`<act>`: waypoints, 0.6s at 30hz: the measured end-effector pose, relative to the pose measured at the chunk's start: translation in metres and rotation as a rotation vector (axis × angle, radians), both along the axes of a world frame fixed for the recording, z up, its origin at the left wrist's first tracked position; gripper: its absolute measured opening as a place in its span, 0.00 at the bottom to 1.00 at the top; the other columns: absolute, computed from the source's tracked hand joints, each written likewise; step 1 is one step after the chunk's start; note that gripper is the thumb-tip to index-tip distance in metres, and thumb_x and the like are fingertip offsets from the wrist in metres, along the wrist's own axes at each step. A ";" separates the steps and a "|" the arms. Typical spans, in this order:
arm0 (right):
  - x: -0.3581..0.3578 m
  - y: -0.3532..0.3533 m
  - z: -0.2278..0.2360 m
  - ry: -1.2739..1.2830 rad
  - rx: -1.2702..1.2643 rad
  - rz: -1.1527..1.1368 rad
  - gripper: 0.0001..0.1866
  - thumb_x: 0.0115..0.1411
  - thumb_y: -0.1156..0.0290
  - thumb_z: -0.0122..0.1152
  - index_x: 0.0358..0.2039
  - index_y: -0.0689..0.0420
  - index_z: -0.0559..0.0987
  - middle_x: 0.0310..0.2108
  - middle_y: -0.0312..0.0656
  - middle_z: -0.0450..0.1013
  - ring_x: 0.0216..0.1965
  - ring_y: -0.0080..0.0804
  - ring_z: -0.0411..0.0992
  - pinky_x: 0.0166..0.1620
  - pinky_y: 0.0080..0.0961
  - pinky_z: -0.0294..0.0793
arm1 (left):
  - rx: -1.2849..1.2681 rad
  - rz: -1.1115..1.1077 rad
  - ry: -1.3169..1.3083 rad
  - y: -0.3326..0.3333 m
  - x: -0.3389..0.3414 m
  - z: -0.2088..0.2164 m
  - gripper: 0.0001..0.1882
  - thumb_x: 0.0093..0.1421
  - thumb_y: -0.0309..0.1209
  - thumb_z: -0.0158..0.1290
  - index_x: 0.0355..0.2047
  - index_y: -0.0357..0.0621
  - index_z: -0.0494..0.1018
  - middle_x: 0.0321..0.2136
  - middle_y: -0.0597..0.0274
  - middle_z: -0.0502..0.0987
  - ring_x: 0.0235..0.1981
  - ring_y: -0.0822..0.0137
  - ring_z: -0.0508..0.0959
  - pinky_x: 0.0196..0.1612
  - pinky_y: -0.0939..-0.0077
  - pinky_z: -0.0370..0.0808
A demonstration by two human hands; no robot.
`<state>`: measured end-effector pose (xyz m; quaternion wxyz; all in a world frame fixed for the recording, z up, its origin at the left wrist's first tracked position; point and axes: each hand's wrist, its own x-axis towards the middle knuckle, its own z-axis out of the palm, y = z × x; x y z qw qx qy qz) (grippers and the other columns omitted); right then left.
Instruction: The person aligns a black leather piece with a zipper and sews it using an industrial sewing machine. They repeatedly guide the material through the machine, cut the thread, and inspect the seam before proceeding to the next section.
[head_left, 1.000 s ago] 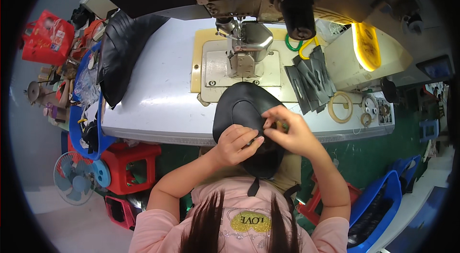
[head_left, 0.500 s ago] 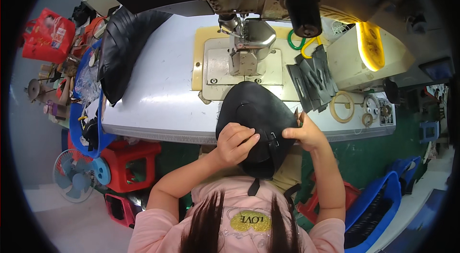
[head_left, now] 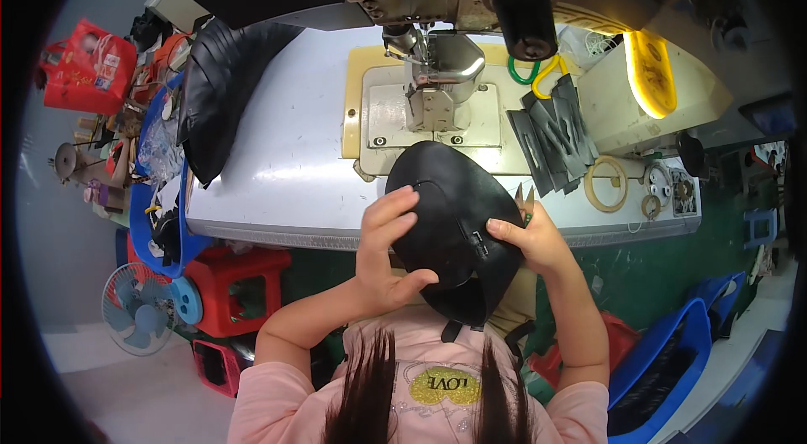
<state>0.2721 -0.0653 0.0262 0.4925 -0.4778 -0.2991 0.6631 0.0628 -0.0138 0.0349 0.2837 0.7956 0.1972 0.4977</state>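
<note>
A black leather piece (head_left: 445, 208), rounded at the top and with a small metal buckle (head_left: 480, 243) on it, is held up at the table's front edge, before the sewing machine (head_left: 437, 82). Along its left side my left hand (head_left: 382, 251) rests with fingers stretched and thumb apart, touching the leather without gripping it. My right hand (head_left: 534, 240) pinches the right edge, thumb on the front and the other fingers hidden behind. Pointed blades of small thread snips (head_left: 524, 198) stick up from that same hand.
Grey-black strips (head_left: 555, 141) lie right of the machine by green and yellow scissor handles (head_left: 546, 78). Tape rolls (head_left: 605, 185) sit at the right. Black leather pieces (head_left: 218, 91) hang over the left end, above a blue bin (head_left: 155, 251). Red stools (head_left: 244, 284) stand below.
My left hand has gone from bunched fingers on the front of the leather to spread fingers at its left side. The leather has tilted slightly; my right hand keeps its hold.
</note>
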 end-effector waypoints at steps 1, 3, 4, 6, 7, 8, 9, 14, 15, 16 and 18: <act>-0.001 -0.001 0.000 0.007 -0.004 -0.006 0.13 0.50 0.73 0.60 0.36 0.65 0.74 0.30 0.38 0.73 0.31 0.20 0.70 0.37 0.19 0.70 | 0.041 0.022 0.032 -0.002 -0.002 -0.003 0.19 0.45 0.36 0.59 0.33 0.40 0.67 0.43 0.51 0.66 0.43 0.54 0.68 0.45 0.58 0.65; -0.001 -0.001 0.001 0.031 -0.005 -0.011 0.13 0.50 0.73 0.59 0.36 0.65 0.73 0.31 0.38 0.73 0.31 0.21 0.70 0.38 0.19 0.70 | 0.178 -0.080 0.207 -0.003 -0.002 -0.005 0.21 0.42 0.36 0.61 0.35 0.40 0.68 0.41 0.52 0.67 0.39 0.56 0.69 0.40 0.61 0.67; -0.001 -0.001 0.001 0.050 -0.004 -0.010 0.13 0.50 0.73 0.59 0.36 0.65 0.73 0.31 0.38 0.73 0.31 0.21 0.70 0.38 0.19 0.69 | 0.241 -0.108 0.191 -0.004 0.003 -0.006 0.21 0.41 0.34 0.62 0.34 0.39 0.68 0.38 0.52 0.68 0.36 0.56 0.70 0.36 0.64 0.68; -0.002 -0.001 0.004 0.070 0.004 0.006 0.14 0.50 0.74 0.59 0.37 0.65 0.73 0.32 0.38 0.73 0.32 0.21 0.70 0.38 0.20 0.69 | 0.286 -0.169 0.184 -0.007 0.010 -0.007 0.16 0.39 0.24 0.60 0.31 0.37 0.71 0.31 0.53 0.71 0.28 0.59 0.73 0.27 0.70 0.71; -0.002 -0.002 0.008 0.070 0.010 0.018 0.15 0.50 0.74 0.59 0.38 0.65 0.72 0.32 0.38 0.72 0.33 0.21 0.70 0.39 0.20 0.69 | 0.306 -0.156 0.193 -0.006 0.009 -0.007 0.14 0.39 0.22 0.58 0.29 0.36 0.71 0.30 0.52 0.72 0.28 0.59 0.73 0.27 0.71 0.71; -0.003 -0.003 0.011 0.071 0.018 0.029 0.15 0.49 0.75 0.59 0.38 0.66 0.72 0.32 0.39 0.72 0.33 0.21 0.70 0.39 0.20 0.69 | 0.328 -0.144 0.203 -0.004 0.007 -0.008 0.13 0.38 0.21 0.57 0.28 0.35 0.72 0.29 0.52 0.72 0.28 0.59 0.73 0.26 0.72 0.71; -0.002 -0.004 0.011 0.070 0.051 0.079 0.16 0.49 0.75 0.60 0.38 0.66 0.72 0.33 0.39 0.72 0.33 0.21 0.69 0.39 0.20 0.69 | 0.350 -0.133 0.213 -0.003 0.007 -0.007 0.12 0.38 0.19 0.56 0.27 0.34 0.72 0.28 0.52 0.73 0.27 0.59 0.73 0.26 0.72 0.72; 0.002 -0.006 0.009 0.102 0.062 0.153 0.19 0.46 0.78 0.61 0.40 0.68 0.70 0.34 0.40 0.72 0.34 0.22 0.70 0.40 0.20 0.69 | 0.461 -0.170 0.228 0.000 0.003 -0.001 0.13 0.37 0.20 0.54 0.28 0.32 0.72 0.30 0.51 0.74 0.28 0.59 0.74 0.25 0.73 0.72; 0.002 -0.006 0.009 0.113 0.044 0.139 0.19 0.46 0.78 0.61 0.40 0.68 0.70 0.34 0.40 0.72 0.34 0.22 0.70 0.40 0.20 0.69 | 0.490 -0.164 0.238 0.001 0.003 -0.002 0.14 0.37 0.21 0.54 0.28 0.32 0.72 0.30 0.50 0.74 0.28 0.59 0.74 0.25 0.73 0.72; 0.000 -0.007 0.009 0.113 0.037 0.125 0.18 0.46 0.78 0.61 0.40 0.68 0.70 0.34 0.40 0.72 0.34 0.22 0.70 0.40 0.19 0.69 | 0.519 -0.157 0.249 0.002 0.002 -0.003 0.14 0.36 0.22 0.54 0.28 0.32 0.72 0.30 0.50 0.74 0.29 0.59 0.74 0.25 0.73 0.72; -0.002 -0.008 0.012 0.111 0.023 0.092 0.18 0.46 0.78 0.60 0.39 0.67 0.71 0.33 0.40 0.72 0.34 0.22 0.70 0.40 0.19 0.70 | 0.499 -0.197 0.271 0.006 0.001 0.001 0.15 0.37 0.23 0.53 0.29 0.32 0.72 0.31 0.50 0.74 0.30 0.59 0.74 0.26 0.73 0.72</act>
